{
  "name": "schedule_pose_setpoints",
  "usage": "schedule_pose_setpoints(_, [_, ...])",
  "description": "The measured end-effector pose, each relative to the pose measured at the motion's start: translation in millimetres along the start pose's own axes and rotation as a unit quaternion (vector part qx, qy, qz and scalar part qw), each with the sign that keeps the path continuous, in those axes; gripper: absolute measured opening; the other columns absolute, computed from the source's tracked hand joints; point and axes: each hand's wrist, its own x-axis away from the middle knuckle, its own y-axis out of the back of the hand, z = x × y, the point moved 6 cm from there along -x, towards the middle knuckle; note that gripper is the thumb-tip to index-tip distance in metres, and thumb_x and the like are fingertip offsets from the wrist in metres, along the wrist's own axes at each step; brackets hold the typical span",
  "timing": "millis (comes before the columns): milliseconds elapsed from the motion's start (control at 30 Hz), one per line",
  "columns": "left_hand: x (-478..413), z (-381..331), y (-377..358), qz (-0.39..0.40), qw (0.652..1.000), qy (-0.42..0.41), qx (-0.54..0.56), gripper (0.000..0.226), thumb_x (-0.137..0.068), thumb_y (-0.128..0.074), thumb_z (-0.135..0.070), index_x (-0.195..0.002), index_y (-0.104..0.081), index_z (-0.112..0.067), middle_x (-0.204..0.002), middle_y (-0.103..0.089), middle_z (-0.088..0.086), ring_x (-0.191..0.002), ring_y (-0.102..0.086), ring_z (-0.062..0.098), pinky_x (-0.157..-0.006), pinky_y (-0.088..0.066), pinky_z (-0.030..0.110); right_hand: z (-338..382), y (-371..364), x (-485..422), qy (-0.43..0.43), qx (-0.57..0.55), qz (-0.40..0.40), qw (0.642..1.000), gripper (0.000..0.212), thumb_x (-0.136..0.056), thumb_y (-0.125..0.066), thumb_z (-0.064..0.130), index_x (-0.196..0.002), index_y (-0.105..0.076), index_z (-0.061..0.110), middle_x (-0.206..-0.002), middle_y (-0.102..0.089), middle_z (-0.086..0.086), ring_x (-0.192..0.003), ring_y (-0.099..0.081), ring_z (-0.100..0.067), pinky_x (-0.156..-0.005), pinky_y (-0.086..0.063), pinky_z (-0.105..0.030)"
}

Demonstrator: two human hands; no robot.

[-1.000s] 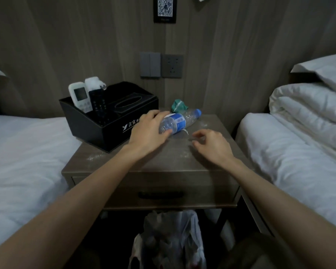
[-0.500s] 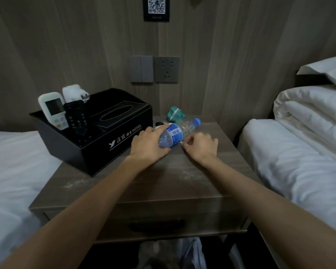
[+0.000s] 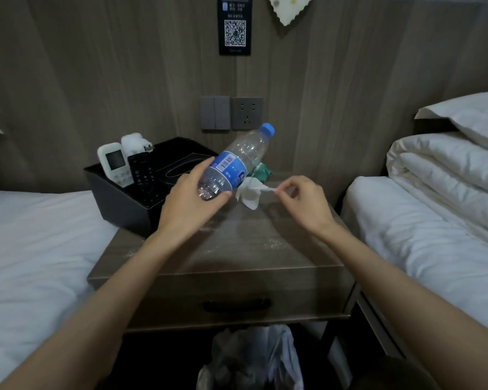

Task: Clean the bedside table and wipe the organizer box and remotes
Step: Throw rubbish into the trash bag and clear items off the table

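Bedside table bears organizer box, green wrapper

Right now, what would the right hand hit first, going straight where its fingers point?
The right hand, pinching a tissue, points leftward: probably the bottle the left hand holds, though depth is unclear.

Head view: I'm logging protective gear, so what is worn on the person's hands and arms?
Nothing visible. The left hand and right hand are ungloved, with no ring, watch or band, and the left forearm and right forearm are bare to the picture's edge.
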Motion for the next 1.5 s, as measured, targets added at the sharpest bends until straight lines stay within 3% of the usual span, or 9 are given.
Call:
schedule_pose_setpoints(167, [51.3, -10.6, 21.6, -0.007, 0.998, 0.002, 0.057, 0.073, -0.074, -0.073, -0.049, -0.138, -0.038, -0.046, -0.123, -0.058, -0.012, -0.105, -0.06, 0.003, -0.096, -0.051, 0.038, 35.3, 41.6, 43.4, 0.014, -0.136, -0.003, 0.991, 0.009, -0.093, -0.061, 0.019, -0.091, -0.062, 0.01, -0.113, -0.066, 0.006, -0.089, -0.062, -0.005, -0.077, -0.05, -0.015])
schedule_pose_setpoints(367, [109.3, -23.2, 36.6, -0.013, 0.986, 0.029, 0.164, 0.071, -0.077, -0.078, -0.03, -0.139, -0.044, -0.037, -0.119, -0.062, -0.015, -0.103, -0.062, -0.002, -0.094, -0.05, 0.025, 59.0, 57.5, 93.8, -0.008, -0.301, 0.048, 0.952, 0.012, -0.099, -0.051, 0.012, -0.086, -0.05, 0.014, -0.093, -0.07, -0.025, -0.098, -0.068, -0.011, -0.08, -0.049, -0.034])
schedule_pose_setpoints(500, [149.7, -27.9, 40.0, 0.014, 0.97, 0.038, 0.238, 0.066, -0.081, -0.073, -0.014, -0.14, -0.045, -0.025, -0.124, -0.06, -0.014, -0.103, -0.061, -0.007, -0.082, -0.047, 0.009, 69.2, 60.4, 129.2, -0.026, -0.365, 0.077, 0.928, 0.014, -0.099, -0.048, 0.007, -0.087, -0.047, 0.013, -0.075, -0.069, -0.009, -0.073, -0.067, -0.019, -0.068, -0.054, -0.029])
schedule_pose_setpoints(700, [206.3, -9.4, 29.8, 0.075, 0.958, 0.078, 0.266, 0.066, -0.083, -0.071, -0.011, -0.136, -0.042, -0.035, -0.116, -0.062, -0.027, -0.106, -0.062, -0.005, -0.082, -0.048, 0.011, 49.8, 24.9, 177.0, -0.102, -0.339, 0.178, 0.918, 0.015, -0.097, -0.052, 0.007, -0.084, -0.049, 0.012, -0.059, -0.064, 0.0, -0.059, -0.063, -0.017, -0.066, -0.057, -0.032])
schedule_pose_setpoints(867, [242.0, 9.7, 6.3, 0.126, 0.946, 0.121, 0.274, 0.063, -0.084, -0.067, -0.01, -0.137, -0.04, -0.028, -0.109, -0.066, -0.018, -0.098, -0.064, -0.005, -0.076, -0.048, 0.01, 12.8, -20.3, 214.8, -0.171, -0.277, 0.258, 0.909, 0.014, -0.096, -0.055, 0.008, -0.082, -0.05, 0.01, -0.067, -0.061, -0.011, -0.063, -0.061, -0.02, -0.074, -0.057, -0.038])
schedule_pose_setpoints(1000, [262.0, 32.8, -19.4, 0.159, 0.936, 0.161, 0.271, 0.063, -0.084, -0.069, -0.009, -0.135, -0.04, -0.032, -0.119, -0.061, -0.014, -0.101, -0.063, -0.002, -0.078, -0.051, 0.014, -10.7, -61.0, 240.7, -0.238, -0.258, 0.327, 0.877, 0.016, -0.098, -0.05, 0.005, -0.082, -0.047, 0.009, -0.069, -0.058, -0.011, -0.053, -0.063, -0.007, -0.059, -0.056, -0.021])
schedule_pose_setpoints(1133, [270.4, 50.7, -42.1, 0.173, 0.925, 0.199, 0.275, 0.061, -0.085, -0.069, -0.009, -0.13, -0.038, -0.036, -0.114, -0.06, -0.02, -0.1, -0.062, 0.0, -0.077, -0.051, 0.013, -30.6, -91.4, 262.3, -0.259, -0.212, 0.417, 0.845, 0.016, -0.098, -0.05, 0.008, -0.085, -0.054, 0.015, -0.088, -0.062, -0.009, -0.071, -0.062, -0.015, -0.07, -0.054, -0.024])
schedule_pose_setpoints(1300, [273.9, 74.8, -61.8, 0.186, 0.923, 0.22, 0.256, 0.066, -0.082, -0.073, -0.013, -0.134, -0.039, -0.034, -0.119, -0.058, -0.02, -0.11, -0.058, 0.0, -0.089, -0.05, 0.02, -29.2, -65.6, 243.8, -0.228, -0.215, 0.328, 0.891, 0.021, -0.1, -0.047, 0.012, -0.116, -0.061, 0.011, -0.106, -0.063, -0.002, -0.08, -0.057, -0.002, -0.063, -0.044, -0.005])
schedule_pose_setpoints(1500, [270.5, 85.2, -88.3, 0.224, 0.911, 0.226, 0.263, 0.069, -0.08, -0.076, -0.011, -0.132, -0.038, -0.034, -0.128, -0.055, -0.012, -0.116, -0.055, 0.003, -0.086, -0.048, 0.019, -16.2, -18.5, 224.3, -0.225, -0.422, 0.253, 0.841, 0.053, -0.087, -0.062, 0.017, -0.136, -0.044, 0.026, -0.131, -0.06, 0.006, -0.112, -0.063, -0.015, -0.093, -0.051, -0.034])
